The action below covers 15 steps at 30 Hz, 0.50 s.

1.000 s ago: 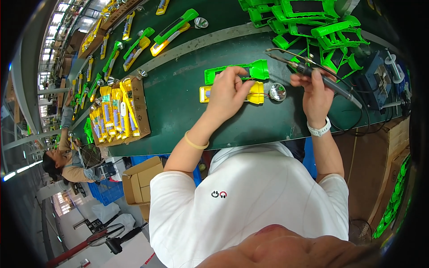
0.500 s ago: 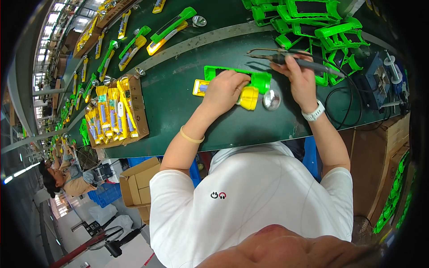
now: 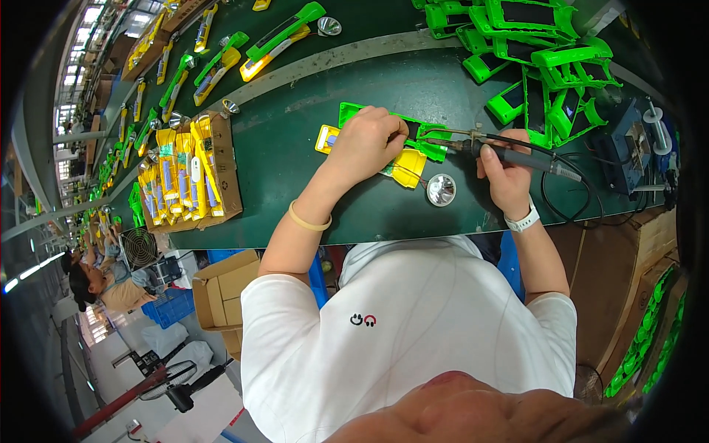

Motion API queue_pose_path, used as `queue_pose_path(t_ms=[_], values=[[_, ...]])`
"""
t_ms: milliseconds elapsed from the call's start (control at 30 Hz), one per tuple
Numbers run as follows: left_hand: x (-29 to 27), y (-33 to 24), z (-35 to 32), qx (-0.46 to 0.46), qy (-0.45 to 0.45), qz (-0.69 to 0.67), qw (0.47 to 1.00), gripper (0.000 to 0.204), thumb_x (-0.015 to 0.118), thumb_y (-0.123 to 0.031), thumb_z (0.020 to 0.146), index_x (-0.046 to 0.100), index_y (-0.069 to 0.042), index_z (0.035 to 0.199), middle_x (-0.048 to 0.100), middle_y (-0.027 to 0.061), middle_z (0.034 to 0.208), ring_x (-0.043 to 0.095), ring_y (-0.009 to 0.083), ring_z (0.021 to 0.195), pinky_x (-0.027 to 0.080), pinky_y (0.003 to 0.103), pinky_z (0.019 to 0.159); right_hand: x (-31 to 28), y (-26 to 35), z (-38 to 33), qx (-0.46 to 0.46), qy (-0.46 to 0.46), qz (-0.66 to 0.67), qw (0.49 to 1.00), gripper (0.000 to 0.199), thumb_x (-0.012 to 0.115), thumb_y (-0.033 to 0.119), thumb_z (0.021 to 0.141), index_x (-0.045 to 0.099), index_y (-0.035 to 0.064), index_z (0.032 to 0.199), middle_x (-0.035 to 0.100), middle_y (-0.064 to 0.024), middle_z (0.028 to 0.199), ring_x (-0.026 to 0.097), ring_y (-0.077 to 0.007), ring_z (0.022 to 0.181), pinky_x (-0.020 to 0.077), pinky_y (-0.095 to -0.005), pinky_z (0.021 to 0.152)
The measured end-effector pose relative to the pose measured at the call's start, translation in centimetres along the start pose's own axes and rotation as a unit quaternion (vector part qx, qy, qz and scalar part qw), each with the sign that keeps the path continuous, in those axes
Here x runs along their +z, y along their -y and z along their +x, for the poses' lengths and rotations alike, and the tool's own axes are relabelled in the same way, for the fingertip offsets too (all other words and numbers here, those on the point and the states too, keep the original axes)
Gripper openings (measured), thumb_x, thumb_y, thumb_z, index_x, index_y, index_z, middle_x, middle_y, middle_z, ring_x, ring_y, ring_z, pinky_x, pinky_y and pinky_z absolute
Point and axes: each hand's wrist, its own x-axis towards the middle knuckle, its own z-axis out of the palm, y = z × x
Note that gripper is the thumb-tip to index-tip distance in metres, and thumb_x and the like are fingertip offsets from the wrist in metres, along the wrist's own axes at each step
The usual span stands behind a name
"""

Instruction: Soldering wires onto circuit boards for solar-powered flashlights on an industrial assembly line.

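Note:
In my right hand [image 3: 507, 181] is a dark soldering iron [image 3: 506, 153] with a thin metal guide tube along it. Its tip points left, over the open end of a green plastic housing [image 3: 437, 148]. My left hand [image 3: 368, 140] lies across that housing, fingers pinched together at its inside; what they hold is hidden. Partly under this hand is a yellow lamp casing [image 3: 409, 168] with a bit of green circuit board showing. A round silvery reflector [image 3: 441, 190] sits beside the casing's right end, apparently joined by thin wires.
A cardboard box [image 3: 230, 170] packed with yellow casings stands at left. Green housings [image 3: 546, 66] are piled at far right, near a blue soldering stand [image 3: 624, 144] and the iron's looping cable [image 3: 591, 203]. Paired green and yellow parts [image 3: 284, 37] lie along the far side.
My right hand has brought the soldering iron down and nearer, its tip now at the green housing. The reflector has turned and shifted slightly nearer. My left hand stays on the parts.

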Motion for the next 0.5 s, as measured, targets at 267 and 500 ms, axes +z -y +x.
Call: queue_pose_path(t_ms=[267,500], values=[[0.3,0.0,0.1,0.01,-0.001,0.012,1.0,0.008,0.063,-0.011,0.073,0.063,-0.004,0.076,0.057,0.01,0.069,0.054,0.0274,0.07,0.044,0.037,0.065,0.5,-0.2,0.9,0.028,0.028,-0.042,0.998,0.026,0.064,0.005,0.081,0.042,0.005,0.095,0.051,-0.0014,0.076,0.048,-0.0041,0.059,0.0387,-0.0183,0.048],[0.3,-0.3,0.3,0.012,-0.034,0.027,0.999,0.005,0.06,-0.007,0.07,0.062,-0.003,0.069,0.058,0.0118,0.068,0.055,0.0296,0.069,0.046,0.039,0.065,0.0,0.0,0.4,-0.025,0.023,-0.121,0.992,0.027,0.064,0.007,0.081,0.042,0.0048,0.096,0.05,-0.0018,0.077,0.048,-0.0044,0.058,0.0389,-0.0194,0.048]])
